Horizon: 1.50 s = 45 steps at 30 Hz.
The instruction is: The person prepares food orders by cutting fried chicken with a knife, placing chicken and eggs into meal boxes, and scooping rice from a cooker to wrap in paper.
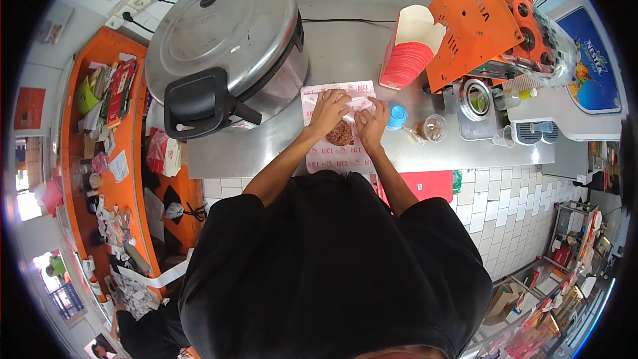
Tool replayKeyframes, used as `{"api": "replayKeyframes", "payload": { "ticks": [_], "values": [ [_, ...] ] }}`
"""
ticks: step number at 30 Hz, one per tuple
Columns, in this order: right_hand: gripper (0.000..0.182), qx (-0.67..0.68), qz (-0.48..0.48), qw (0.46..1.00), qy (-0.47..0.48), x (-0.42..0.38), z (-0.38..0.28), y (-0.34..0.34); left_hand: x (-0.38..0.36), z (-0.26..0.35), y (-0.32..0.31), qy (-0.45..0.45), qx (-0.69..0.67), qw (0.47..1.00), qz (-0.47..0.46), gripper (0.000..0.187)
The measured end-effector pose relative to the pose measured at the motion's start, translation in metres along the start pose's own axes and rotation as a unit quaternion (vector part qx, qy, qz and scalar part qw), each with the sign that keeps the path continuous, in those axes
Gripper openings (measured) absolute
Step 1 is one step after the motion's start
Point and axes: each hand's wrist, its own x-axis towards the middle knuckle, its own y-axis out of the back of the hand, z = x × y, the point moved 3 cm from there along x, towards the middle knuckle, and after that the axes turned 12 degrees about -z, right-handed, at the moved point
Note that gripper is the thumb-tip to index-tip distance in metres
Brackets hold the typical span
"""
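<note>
Paper wrapper (335, 153), pink-printed, holds brown rice mound (340, 133).

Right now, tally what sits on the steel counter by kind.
Rice cooker: 1
Printed wrapper paper, both hands folding it: 1
Brown rice mound: 1
Red carton stack: 1
Blue lid: 1
Clear cup: 1
Total: 6
</note>
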Motion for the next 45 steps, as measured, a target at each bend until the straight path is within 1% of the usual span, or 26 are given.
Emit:
{"api": "replayKeyframes", "payload": {
  "ticks": [6,9,10,11,12,14,15,16,17,18,20,23,26,29,31,33,34,35,38,39,40,41,42,43,44,45],
  "values": [
    [0.017,-0.014,0.003,1.000,0.012,-0.004,0.001,-0.001,-0.001,0.002,0.005,0.016,-0.014,1.000,0.007,0.017],
    [0.053,0.038,0.032,0.999,0.022,0.001,-0.004,0.008,0.006,-0.024,-0.024,-0.115,-0.031,0.993,-0.002,0.014],
    [0.071,0.139,0.016,0.990,-0.012,0.005,-0.001,0.008,0.005,-0.018,-0.030,-0.127,-0.006,0.992,0.016,0.010],
    [0.090,0.245,-0.013,0.969,-0.037,0.002,0.012,0.004,0.006,-0.037,-0.059,-0.090,-0.135,0.986,-0.045,0.012],
    [0.102,0.333,-0.041,0.936,-0.107,-0.004,0.031,-0.008,0.007,-0.028,-0.052,-0.087,-0.191,0.978,-0.010,0.011],
    [0.082,0.326,-0.163,0.929,-0.067,0.007,0.044,0.011,0.012,-0.046,-0.066,-0.025,-0.252,0.957,-0.139,0.008],
    [0.067,0.276,-0.290,0.913,-0.081,0.012,0.070,0.003,0.004,-0.051,-0.044,-0.081,-0.188,0.969,-0.141,0.025],
    [0.055,0.204,-0.416,0.881,-0.095,0.016,0.107,-0.013,-0.003,-0.043,-0.006,-0.009,-0.069,0.975,-0.210,0.043],
    [0.054,0.132,-0.365,0.921,0.026,0.021,0.099,-0.004,-0.006,-0.071,-0.019,0.037,-0.005,0.970,-0.239,0.047],
    [0.059,0.051,-0.325,0.942,-0.072,0.020,0.102,-0.003,-0.008,-0.098,-0.030,0.081,0.053,0.947,-0.306,0.044],
    [0.064,0.126,-0.393,0.905,-0.100,0.035,0.081,0.007,-0.018,-0.104,-0.009,0.172,0.068,0.927,-0.327,0.038],
    [0.048,0.354,-0.347,0.858,-0.138,0.034,0.113,-0.029,-0.033,-0.119,-0.023,0.180,-0.068,0.978,-0.085,0.042],
    [0.051,0.458,-0.297,0.812,-0.205,0.013,0.101,-0.030,-0.053,-0.116,-0.030,0.303,-0.231,0.923,-0.044,0.046],
    [0.056,0.438,-0.362,0.802,-0.185,-0.020,0.146,-0.056,-0.096,-0.104,-0.061,0.277,-0.283,0.918,0.010,0.044],
    [0.042,0.323,-0.435,0.799,-0.261,-0.035,0.109,-0.020,-0.120,-0.093,-0.070,0.296,-0.248,0.921,-0.044,0.044],
    [0.028,0.126,-0.557,0.792,-0.215,-0.042,0.087,-0.006,-0.139,-0.078,-0.073,0.329,-0.212,0.903,-0.175,0.048],
    [0.023,-0.013,-0.634,0.762,-0.131,-0.052,0.112,-0.014,-0.145,-0.082,-0.092,0.269,-0.212,0.936,-0.079,0.046],
    [0.031,0.031,-0.581,0.806,-0.109,-0.077,0.143,-0.027,-0.151,-0.083,-0.117,0.205,-0.219,0.954,0.014,0.045],
    [0.037,0.202,-0.532,0.817,-0.098,-0.063,0.075,0.022,-0.170,-0.056,-0.077,0.145,-0.432,0.887,-0.069,0.028],
    [0.044,0.280,-0.523,0.797,-0.115,-0.073,0.096,0.009,-0.172,-0.056,-0.074,0.191,-0.429,0.876,-0.110,0.020],
    [0.054,0.274,-0.563,0.770,-0.118,-0.063,0.075,0.022,-0.169,-0.048,-0.055,0.259,-0.433,0.831,-0.233,0.028],
    [0.056,0.405,-0.620,0.656,-0.143,-0.087,0.125,-0.011,-0.171,-0.053,-0.064,0.293,-0.456,0.813,-0.213,0.042],
    [0.034,0.427,-0.608,0.652,-0.151,-0.061,0.088,0.024,-0.161,-0.044,-0.043,0.317,-0.469,0.777,-0.275,0.065],
    [0.047,0.268,-0.601,0.730,-0.184,-0.045,0.075,0.025,-0.148,-0.039,-0.022,0.325,-0.443,0.803,-0.230,0.081],
    [0.063,0.292,-0.448,0.833,-0.139,-0.040,0.075,0.018,-0.143,-0.075,-0.060,0.187,-0.389,0.896,-0.108,0.089],
    [0.073,0.322,-0.405,0.849,-0.110,-0.027,0.077,0.011,-0.124,-0.069,-0.042,0.259,-0.451,0.852,-0.064,0.092]
  ]
}}
